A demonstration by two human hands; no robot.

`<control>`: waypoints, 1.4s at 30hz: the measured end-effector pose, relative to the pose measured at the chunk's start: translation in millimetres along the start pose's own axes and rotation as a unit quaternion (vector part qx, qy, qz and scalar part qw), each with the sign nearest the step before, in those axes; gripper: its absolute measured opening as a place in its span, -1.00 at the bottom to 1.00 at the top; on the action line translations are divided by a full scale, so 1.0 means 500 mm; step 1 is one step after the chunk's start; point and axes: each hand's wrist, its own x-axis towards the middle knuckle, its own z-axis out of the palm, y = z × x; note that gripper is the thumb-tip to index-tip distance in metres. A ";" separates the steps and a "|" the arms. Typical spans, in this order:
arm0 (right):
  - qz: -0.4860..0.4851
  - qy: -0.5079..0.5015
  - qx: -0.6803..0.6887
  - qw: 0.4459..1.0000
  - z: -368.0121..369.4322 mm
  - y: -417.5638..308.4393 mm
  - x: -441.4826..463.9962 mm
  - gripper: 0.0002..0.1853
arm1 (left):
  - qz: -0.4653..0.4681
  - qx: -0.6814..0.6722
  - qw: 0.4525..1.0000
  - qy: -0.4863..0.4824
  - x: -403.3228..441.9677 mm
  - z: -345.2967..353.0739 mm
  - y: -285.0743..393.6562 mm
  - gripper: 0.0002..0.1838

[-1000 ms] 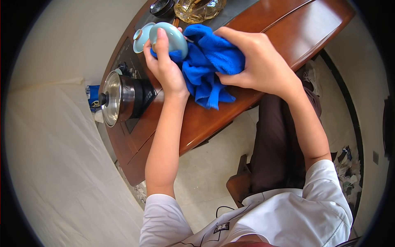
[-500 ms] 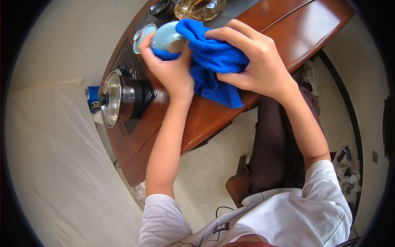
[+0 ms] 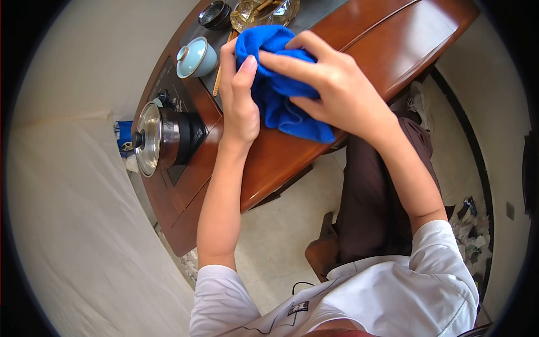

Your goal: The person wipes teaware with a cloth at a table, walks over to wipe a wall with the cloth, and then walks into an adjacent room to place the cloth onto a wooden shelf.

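Note:
A bunched blue cloth (image 3: 283, 84) is held between both hands above the table's near edge. My left hand (image 3: 238, 95) grips its left side, thumb pressed up against the fabric. My right hand (image 3: 331, 84) is closed over the right side, its fingers curled across the folds. A corner of the cloth hangs down below my wrists. Whatever lies inside the fabric is hidden; the pale blue cup does not show. To the left of my left hand stands a pale blue lidded tea bowl (image 3: 197, 58).
A glass-lidded metal pot (image 3: 163, 137) stands at the left of the wooden table (image 3: 269, 168). Behind the cloth are stacked dark cups (image 3: 214, 16), an amber glass dish (image 3: 264, 14) and a wooden stick (image 3: 218, 78).
The pale blue cup in my left hand has gone out of sight behind the cloth. My left hand has turned and moved closer to the right hand, uncovering the lidded bowl.

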 end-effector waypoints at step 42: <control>0.205 -0.037 0.015 0.978 -0.016 0.013 0.003 -0.46 | -0.148 -0.157 0.958 0.187 0.106 -0.448 0.313 -0.49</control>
